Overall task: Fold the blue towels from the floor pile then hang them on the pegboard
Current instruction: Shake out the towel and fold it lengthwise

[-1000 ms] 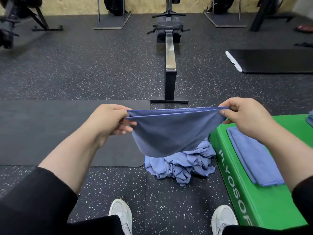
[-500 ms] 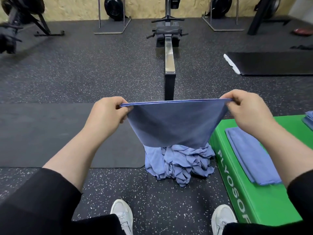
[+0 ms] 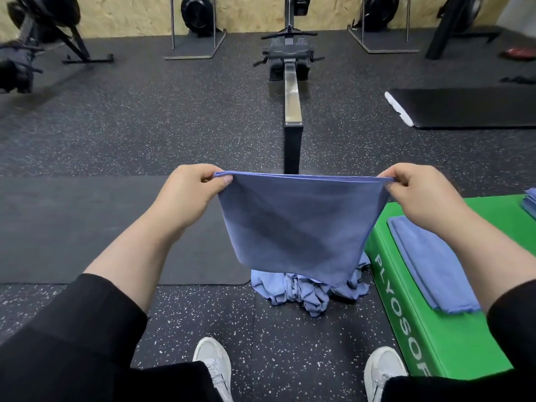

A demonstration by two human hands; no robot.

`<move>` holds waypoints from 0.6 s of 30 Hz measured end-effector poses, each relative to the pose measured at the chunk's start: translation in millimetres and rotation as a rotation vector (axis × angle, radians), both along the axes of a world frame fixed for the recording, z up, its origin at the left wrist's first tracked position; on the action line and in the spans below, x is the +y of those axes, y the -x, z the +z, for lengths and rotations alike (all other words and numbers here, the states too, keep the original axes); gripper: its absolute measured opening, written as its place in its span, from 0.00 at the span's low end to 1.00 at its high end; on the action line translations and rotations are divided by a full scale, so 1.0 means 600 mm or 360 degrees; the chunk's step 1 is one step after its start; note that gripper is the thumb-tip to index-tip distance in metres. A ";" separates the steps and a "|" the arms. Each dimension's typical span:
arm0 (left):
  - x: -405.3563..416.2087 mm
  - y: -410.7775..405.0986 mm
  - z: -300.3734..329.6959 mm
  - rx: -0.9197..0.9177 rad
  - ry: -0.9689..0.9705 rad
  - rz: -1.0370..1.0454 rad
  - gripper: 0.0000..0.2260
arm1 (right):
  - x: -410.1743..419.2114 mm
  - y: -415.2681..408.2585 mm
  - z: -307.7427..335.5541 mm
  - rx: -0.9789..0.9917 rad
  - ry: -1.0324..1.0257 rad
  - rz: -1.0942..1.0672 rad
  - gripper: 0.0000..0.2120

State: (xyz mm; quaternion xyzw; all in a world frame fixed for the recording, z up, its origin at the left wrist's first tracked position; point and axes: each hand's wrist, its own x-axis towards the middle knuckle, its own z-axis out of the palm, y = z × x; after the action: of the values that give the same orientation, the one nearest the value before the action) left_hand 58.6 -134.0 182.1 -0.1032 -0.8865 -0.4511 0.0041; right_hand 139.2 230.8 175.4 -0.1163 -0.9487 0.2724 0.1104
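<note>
Inventory, gym floor, head view:

- Left hand [image 3: 190,192]: centre-left of frame, fingers curled, thumb and fingers pinched the upper left corner of the held towel. Grip closed on cloth.
- Right hand [image 3: 420,195]: centre-right, fingers curled, pinched the upper right corner the same way. Grip closed on cloth.
- Held towel [image 3: 298,224]: blue, doubled over w/ two edges showing along the top, stretched taut btwn both hands, hung down in mid-frame, lower edge slanted, lowest at right. It overlapped the pile in the picture; contact could not be told.
- Towel pile [image 3: 307,291]: blue, crumpled, on the speckled floor [image 3: 116,126], lower centre, just beside the green box and at the corner of the dark mat.
- Green plyo box [image 3: 406,309]: lower right, white lettering on its side, partly readable "PLYOSOF".
- Folded towel [image 3: 429,265]: blue, lay flat on top of the box.
- More folded blue cloth [image 3: 529,203]: at right edge on the box, cut off by frame.
- Dark mat [image 3: 87,227]: left-centre, flat on floor.
- Second mat [image 3: 470,108]: upper right, black w/ a white end.
- Rowing machine [image 3: 291,82]: upper centre, rail ran toward the viewer.
- White shoes [image 3: 213,364]: bottom centre, one pair, black sleeves and trousers around them.
- Pegboard: not seen.
</note>
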 end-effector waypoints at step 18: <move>0.073 0.007 0.000 0.0200 -0.0258 -0.0053 0.08 | -0.021 0.037 -0.022 -0.0269 0.0024 0.0022 0.13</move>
State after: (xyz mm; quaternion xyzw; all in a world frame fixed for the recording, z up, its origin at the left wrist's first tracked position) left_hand 54.2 -90.2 182.0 -0.1453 -0.8432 -0.5141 0.0606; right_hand 117.3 217.9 162.1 -0.1331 -0.9534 0.2694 0.0271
